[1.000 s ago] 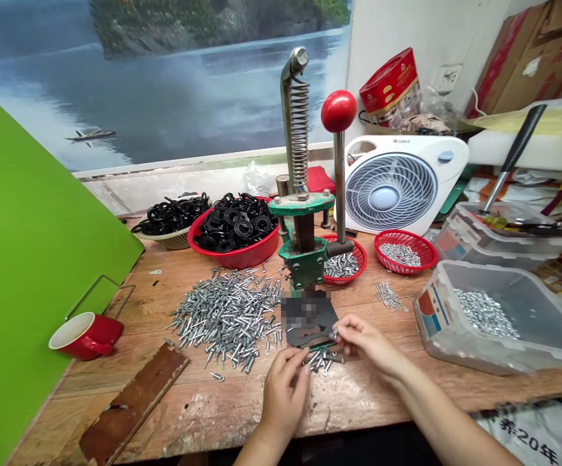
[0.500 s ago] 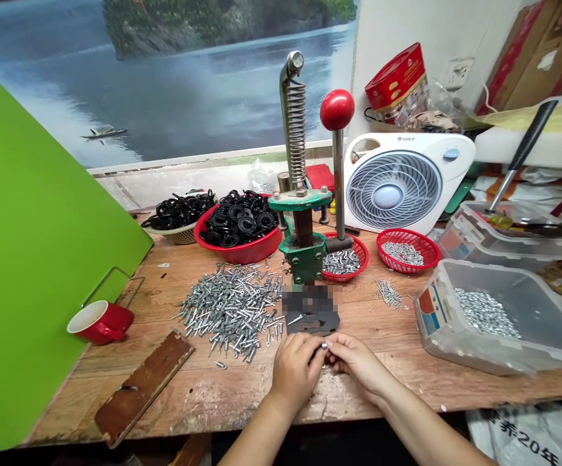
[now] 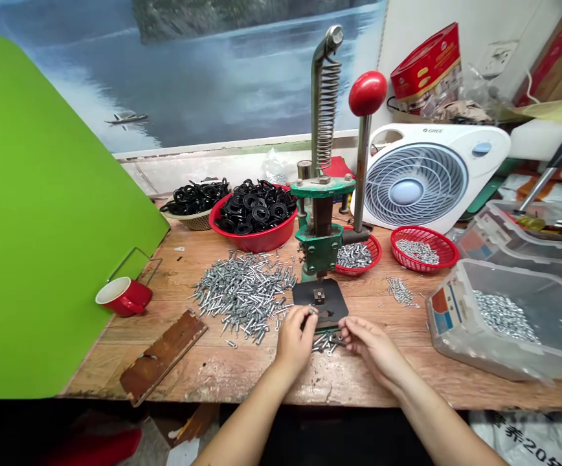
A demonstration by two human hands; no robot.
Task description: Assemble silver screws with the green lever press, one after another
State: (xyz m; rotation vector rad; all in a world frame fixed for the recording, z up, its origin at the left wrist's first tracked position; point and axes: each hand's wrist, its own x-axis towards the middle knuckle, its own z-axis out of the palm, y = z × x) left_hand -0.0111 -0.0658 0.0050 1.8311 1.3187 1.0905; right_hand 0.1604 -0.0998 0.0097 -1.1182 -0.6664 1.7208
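My left hand [image 3: 294, 340] is closed at the front left edge of the black base plate [image 3: 337, 299], with a small metal part [image 3: 313, 310] pinched between thumb and fingertips. Just to the right, my right hand [image 3: 371, 346] has thumb and forefinger pressed together; what they hold, if anything, I cannot make out. A few eye bolts [image 3: 328, 342] lie on the table between the hands. Above the plate stands a green hand press [image 3: 320, 249] with a spring and a red-knobbed lever [image 3: 367, 94]. A large pile of eye bolts [image 3: 245, 291] spreads to the left.
Behind the pile stand a red bowl [image 3: 256, 241] and a beige basket [image 3: 196, 221] of black rings. Red baskets [image 3: 424, 262] of metal parts, a white fan [image 3: 489, 139] and a clear bin [image 3: 485, 356] are on the right. A red mug [image 3: 133, 299] and wooden board [image 3: 164, 356] lie left.
My hands, together in front of the plate before, have come apart. The left has moved up to the plate's edge with the small metal part. The camera view has shifted.
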